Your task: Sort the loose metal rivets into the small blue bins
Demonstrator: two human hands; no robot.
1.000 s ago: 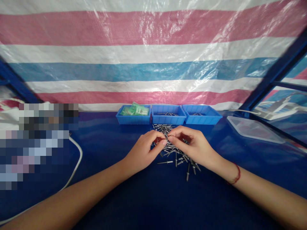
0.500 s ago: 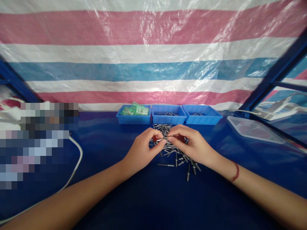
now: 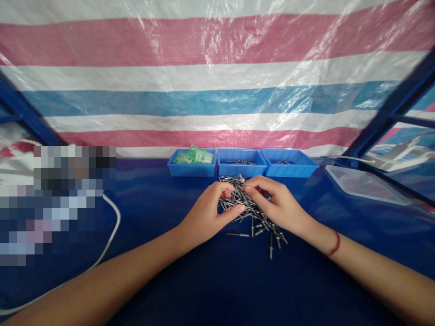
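Observation:
A heap of silver pop rivets (image 3: pixel 249 206) lies on the blue table, partly hidden by both hands. My left hand (image 3: pixel 209 208) is at the heap's left side, thumb and forefinger apart over the rivets, with nothing seen between them. From the right side my right hand (image 3: pixel 277 199) reaches over the heap, thumb and forefinger pinched together. One rivet (image 3: pixel 241 179) sticks up at those fingertips and appears held there. Several loose rivets lie in front of the heap, among them a single rivet (image 3: pixel 238 234) lying crosswise.
Behind the heap stand a left blue bin (image 3: pixel 192 170) with green-and-clear packets, a middle bin (image 3: pixel 241 170) and a right bin (image 3: pixel 289 170), both with rivets. A clear plastic lid (image 3: pixel 365 185) lies at right. A white cable (image 3: pixel 117 219) runs along the left.
The left thumb and forefinger have opened away from the rivet that both hands were holding. My right hand now has a rivet pointing upward at its fingertips. The view has shifted slightly.

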